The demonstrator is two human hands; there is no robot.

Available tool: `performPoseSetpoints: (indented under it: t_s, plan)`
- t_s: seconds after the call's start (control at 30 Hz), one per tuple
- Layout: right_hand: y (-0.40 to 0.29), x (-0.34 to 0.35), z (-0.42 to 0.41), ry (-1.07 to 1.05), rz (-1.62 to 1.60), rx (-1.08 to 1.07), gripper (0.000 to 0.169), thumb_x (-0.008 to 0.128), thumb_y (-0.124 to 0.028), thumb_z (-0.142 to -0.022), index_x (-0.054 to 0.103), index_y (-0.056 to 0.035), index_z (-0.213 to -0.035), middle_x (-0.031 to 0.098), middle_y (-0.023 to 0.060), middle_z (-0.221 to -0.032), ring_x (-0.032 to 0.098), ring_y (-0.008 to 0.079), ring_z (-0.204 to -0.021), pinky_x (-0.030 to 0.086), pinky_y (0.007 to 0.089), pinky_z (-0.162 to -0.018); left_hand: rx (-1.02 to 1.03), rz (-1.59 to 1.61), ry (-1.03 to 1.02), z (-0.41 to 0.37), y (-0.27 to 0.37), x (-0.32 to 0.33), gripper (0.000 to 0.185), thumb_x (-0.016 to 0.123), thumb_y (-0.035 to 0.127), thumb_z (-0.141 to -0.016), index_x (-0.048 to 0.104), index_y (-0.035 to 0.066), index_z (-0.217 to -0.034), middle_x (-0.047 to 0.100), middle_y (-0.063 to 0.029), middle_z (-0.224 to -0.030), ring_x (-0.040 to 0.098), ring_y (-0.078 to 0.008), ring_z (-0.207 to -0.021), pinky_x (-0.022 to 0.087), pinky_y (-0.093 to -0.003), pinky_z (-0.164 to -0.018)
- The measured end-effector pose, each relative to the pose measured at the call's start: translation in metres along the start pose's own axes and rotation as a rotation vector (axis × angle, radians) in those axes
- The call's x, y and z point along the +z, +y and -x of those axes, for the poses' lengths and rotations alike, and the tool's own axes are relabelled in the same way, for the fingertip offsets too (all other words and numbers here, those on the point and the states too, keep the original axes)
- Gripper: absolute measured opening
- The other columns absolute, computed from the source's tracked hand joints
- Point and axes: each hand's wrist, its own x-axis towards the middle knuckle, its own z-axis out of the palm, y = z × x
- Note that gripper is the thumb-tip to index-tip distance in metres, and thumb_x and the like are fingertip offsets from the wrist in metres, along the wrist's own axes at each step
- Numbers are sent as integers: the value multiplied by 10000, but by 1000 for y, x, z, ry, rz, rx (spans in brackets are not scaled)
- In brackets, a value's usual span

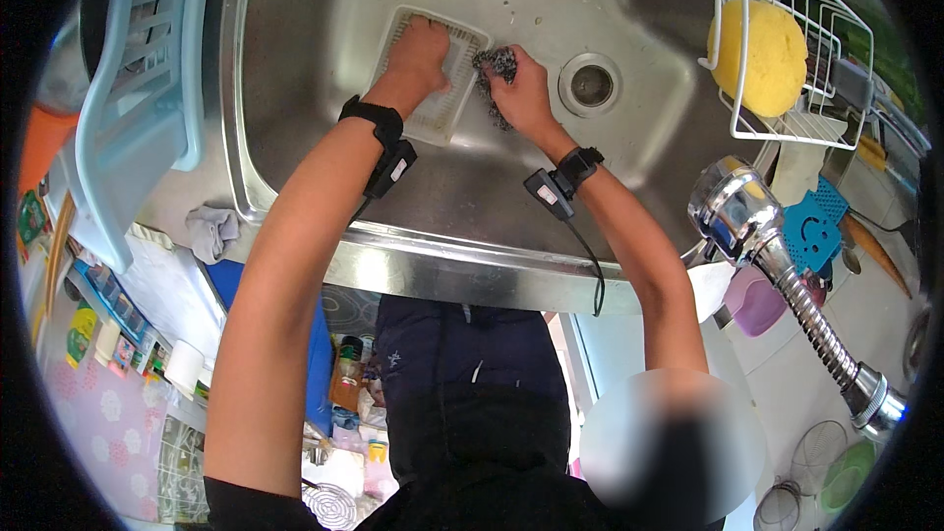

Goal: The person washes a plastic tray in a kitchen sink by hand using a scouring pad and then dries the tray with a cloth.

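A shallow white plastic basket (436, 125) with a slotted pattern lies tilted on the floor of a stainless steel sink (332, 162). My left hand (419, 51) is over the basket, its fingers bent down at the upper part; whether they grip it cannot be seen. To the right, my right hand (525, 92) is closed around a dark steel wool scourer (495, 63), which touches or nearly touches the basket's right rim. The round drain (592, 85) is just right of my right hand. Both wrists carry black straps with small boxes.
A chrome faucet with a flexible neck (800, 310) reaches in at the right. A white wire rack (796, 139) holding a yellow sponge (763, 59) hangs at the upper right. On the left are a light blue plastic rack (110, 125) and a grey cloth (212, 231) beside the sink's rim.
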Motion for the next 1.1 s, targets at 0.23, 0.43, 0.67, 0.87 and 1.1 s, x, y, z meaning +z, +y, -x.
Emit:
performPoseSetpoints:
  t_s: [0.23, 0.43, 0.67, 0.87, 1.1]
  plan:
    - [9, -15, -2, -259, 272, -239, 344, 663, -105, -766, 587, 10, -1082, 660, 269, -939, 645, 437, -912, 524, 441, -801, -4, 5, -2, 1, -1, -1, 857, 935, 233, -534, 525, -36, -1237, 507, -231, -1271, 547, -364, -1189, 515, -408, -967]
    - [16, -34, -21, 97, -93, 180, 512, 694, -192, -790, 493, 12, -1213, 657, 181, -1040, 639, 295, -973, 495, 380, -864, -44, -5, -33, 2, 5, -9, 847, 935, 231, -537, 534, -25, -1237, 508, -224, -1277, 539, -361, -1200, 515, -416, -967]
    - [-7, -19, -33, 44, -376, 152, 464, 705, -226, -840, 471, -37, -1194, 605, 125, -1020, 557, 205, -975, 459, 337, -850, -67, 27, -61, 3, 8, -13, 838, 938, 239, -536, 540, -21, -1226, 507, -210, -1285, 529, -359, -1212, 513, -430, -973]
    - [-22, 1, -40, 254, -13, -254, 257, 676, -214, -873, 647, 2, -1010, 648, 179, -998, 619, 328, -928, 485, 390, -852, -32, 27, -67, -1, 5, -8, 949, 931, 241, -524, 468, -43, -1301, 462, -253, -1333, 509, -400, -1221, 477, -418, -1008]
    - [-28, 1, -30, 173, 126, -174, 325, 730, -291, -816, 707, 7, -943, 678, 202, -950, 641, 349, -908, 505, 403, -830, -91, 18, -48, 0, 10, -9, 844, 942, 217, -517, 542, -5, -1226, 517, -196, -1266, 535, -350, -1208, 523, -420, -958]
